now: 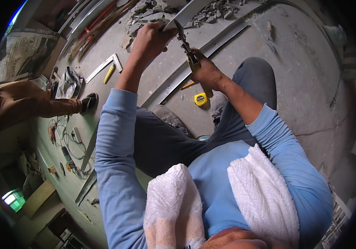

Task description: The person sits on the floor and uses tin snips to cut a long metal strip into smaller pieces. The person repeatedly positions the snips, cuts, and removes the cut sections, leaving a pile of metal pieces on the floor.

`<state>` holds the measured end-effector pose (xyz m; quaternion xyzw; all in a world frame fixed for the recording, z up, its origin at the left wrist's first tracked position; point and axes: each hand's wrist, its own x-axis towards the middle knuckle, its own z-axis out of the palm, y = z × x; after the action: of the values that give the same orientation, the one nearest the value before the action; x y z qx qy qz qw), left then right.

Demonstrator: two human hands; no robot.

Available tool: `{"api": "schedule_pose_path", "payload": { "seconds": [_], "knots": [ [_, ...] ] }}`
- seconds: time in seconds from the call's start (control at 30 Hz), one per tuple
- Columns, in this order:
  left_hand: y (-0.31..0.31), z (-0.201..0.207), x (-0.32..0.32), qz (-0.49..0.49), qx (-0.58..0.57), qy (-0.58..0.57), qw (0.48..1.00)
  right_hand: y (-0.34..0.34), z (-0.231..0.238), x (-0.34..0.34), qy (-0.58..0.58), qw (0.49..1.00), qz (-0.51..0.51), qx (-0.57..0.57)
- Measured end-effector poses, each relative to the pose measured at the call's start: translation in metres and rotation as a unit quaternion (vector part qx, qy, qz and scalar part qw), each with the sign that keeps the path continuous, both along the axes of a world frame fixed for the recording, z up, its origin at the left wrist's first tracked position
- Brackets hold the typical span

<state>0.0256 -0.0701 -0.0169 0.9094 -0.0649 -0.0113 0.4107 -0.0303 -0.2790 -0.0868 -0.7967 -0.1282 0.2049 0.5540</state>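
Note:
My left hand (151, 39) is closed around a light metal channel (192, 11) that slants up toward the far edge of the view. In my right hand (209, 74) is a pair of tin snips (184, 45) with yellow on the handles. The jaws of the snips meet the channel's near end, just beside my left fingers; whether they bite into the metal I cannot tell. Below my right hand, a yellow tape measure (201, 99) and an orange pencil (188, 85) lie on the floor between my feet. A long metal channel (171, 85) lies diagonally under both hands.
Broken rubble (215, 12) heaps at the far side. To the left lie a try square (103, 68), a yellow utility knife (109, 74) and a corded power tool (67, 157). Another person's leg (41, 103) stands there. A handled tool (270, 31) lies far right.

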Motion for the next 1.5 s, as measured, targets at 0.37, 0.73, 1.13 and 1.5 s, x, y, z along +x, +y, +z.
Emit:
{"api": "schedule_pose_path", "payload": {
  "seconds": [0.37, 0.73, 1.13, 1.5],
  "knots": [
    [0.002, -0.009, 0.004, -0.016, -0.007, -0.013, 1.000, -0.001, -0.012, 0.004, -0.002, 0.998, 0.000, -0.067],
    [0.003, -0.009, 0.008, -0.009, 0.021, 0.005, 1.000, 0.005, -0.002, -0.008, -0.042, 0.996, -0.041, -0.071],
    [0.004, 0.013, 0.007, -0.004, 0.081, 0.029, 0.996, 0.012, -0.002, -0.011, -0.035, 0.997, -0.052, -0.043],
    [0.066, 0.030, -0.034, -0.008, 0.035, 0.129, 0.991, 0.023, -0.046, 0.007, -0.072, 0.996, -0.054, 0.002]
  ]
}}
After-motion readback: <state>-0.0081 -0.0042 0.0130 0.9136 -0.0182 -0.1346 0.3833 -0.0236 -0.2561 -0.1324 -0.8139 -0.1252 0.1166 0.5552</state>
